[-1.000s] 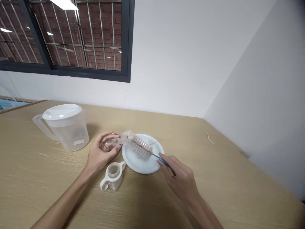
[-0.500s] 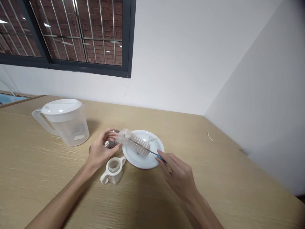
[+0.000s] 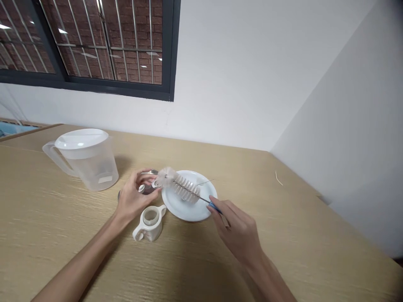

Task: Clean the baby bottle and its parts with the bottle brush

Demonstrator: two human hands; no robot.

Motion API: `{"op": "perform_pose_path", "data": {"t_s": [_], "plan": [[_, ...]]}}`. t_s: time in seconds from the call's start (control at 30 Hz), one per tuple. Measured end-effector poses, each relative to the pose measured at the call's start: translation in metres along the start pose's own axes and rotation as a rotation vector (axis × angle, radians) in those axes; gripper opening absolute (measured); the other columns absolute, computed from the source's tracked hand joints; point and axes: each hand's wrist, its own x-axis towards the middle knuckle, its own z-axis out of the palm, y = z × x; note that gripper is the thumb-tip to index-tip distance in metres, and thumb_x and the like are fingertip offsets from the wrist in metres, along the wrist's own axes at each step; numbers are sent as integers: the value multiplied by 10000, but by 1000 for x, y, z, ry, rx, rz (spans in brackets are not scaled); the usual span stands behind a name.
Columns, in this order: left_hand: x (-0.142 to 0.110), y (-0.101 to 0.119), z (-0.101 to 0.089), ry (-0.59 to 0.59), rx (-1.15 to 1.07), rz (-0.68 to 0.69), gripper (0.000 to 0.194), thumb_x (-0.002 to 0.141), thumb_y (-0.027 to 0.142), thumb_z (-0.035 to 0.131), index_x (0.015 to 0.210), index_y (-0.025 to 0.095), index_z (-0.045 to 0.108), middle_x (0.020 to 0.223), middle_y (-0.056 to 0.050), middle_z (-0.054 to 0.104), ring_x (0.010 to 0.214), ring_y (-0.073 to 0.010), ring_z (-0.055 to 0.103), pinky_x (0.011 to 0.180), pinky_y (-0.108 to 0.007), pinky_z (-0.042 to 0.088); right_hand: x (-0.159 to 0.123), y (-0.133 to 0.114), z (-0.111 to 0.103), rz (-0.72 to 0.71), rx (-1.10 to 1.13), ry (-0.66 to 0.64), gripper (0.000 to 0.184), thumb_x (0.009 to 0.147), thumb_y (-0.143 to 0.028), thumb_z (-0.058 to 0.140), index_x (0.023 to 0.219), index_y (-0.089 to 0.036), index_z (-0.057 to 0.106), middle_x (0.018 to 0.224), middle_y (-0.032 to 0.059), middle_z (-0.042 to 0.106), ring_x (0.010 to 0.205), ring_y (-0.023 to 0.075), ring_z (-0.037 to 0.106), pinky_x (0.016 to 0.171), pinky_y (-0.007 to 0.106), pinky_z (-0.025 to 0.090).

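In my right hand (image 3: 236,222) is the blue handle of a bottle brush (image 3: 187,188); its white bristles slant up and left over a white plate (image 3: 176,209). The brush's rounded tip is close to the fingertips of my left hand (image 3: 135,193). That hand is curled around something only partly seen, with a shiny rim, a dark part and a small white piece between thumb and fingers. Just below it stands a white two-handled cup (image 3: 151,230) with its round mouth uncovered. A thin wire-like piece rests across the plate's far side.
A clear plastic pitcher (image 3: 94,167) with a white lid stands to the left, beyond my left hand. A short pale curved strip (image 3: 278,178) lies on the wooden table (image 3: 308,235) at the right. A wall and a barred window rise behind the table.
The brush has shifted very slightly toward the right, still over the plate. Both hands stay almost where they were, with the same holds.
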Motion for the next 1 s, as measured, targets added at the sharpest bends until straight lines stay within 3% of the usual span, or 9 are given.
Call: {"op": "perform_pose_path", "data": {"t_s": [0.27, 0.43, 0.57, 0.8, 1.0], "plan": [[1, -1, 1, -2, -24, 56, 546, 738, 292, 817, 1214, 213, 562, 1091, -81, 719, 940, -220, 708, 905, -407, 586, -1, 12, -2, 135, -69, 48, 214, 934, -200, 647, 1142, -169, 685, 851, 16, 722, 660, 100, 625, 636, 225, 456], [2, 5, -4, -47, 191, 91, 348, 805, 316, 735, 1133, 230, 653, 1124, -70, 722, 982, -237, 701, 915, -401, 567, 0, 9, -2, 134, -44, 44, 217, 938, -201, 635, 1147, -170, 685, 858, 20, 727, 674, 107, 643, 636, 224, 474], [3, 9, -6, -67, 278, 77, 342, 831, 364, 709, 1153, 252, 678, 1134, -67, 729, 968, -245, 698, 874, -394, 565, -1, 10, -1, 143, -53, 32, 206, 948, -225, 618, 1137, -179, 687, 881, 29, 738, 679, 116, 654, 622, 233, 482], [4, 2, -4, -123, 4, -39, 414, 814, 327, 731, 1206, 220, 655, 1184, -97, 716, 972, -225, 706, 906, -388, 575, -1, 13, -2, 154, -41, 41, 224, 938, -209, 635, 1157, -183, 674, 881, 21, 727, 704, 112, 652, 665, 225, 495], [6, -2, -4, -166, -102, -38, 324, 790, 271, 756, 1103, 195, 720, 1181, -105, 711, 1020, -232, 702, 932, -384, 577, 1, 9, -1, 120, -12, 38, 202, 951, -204, 607, 1139, -192, 682, 874, 27, 735, 682, 110, 657, 643, 224, 500]]}}
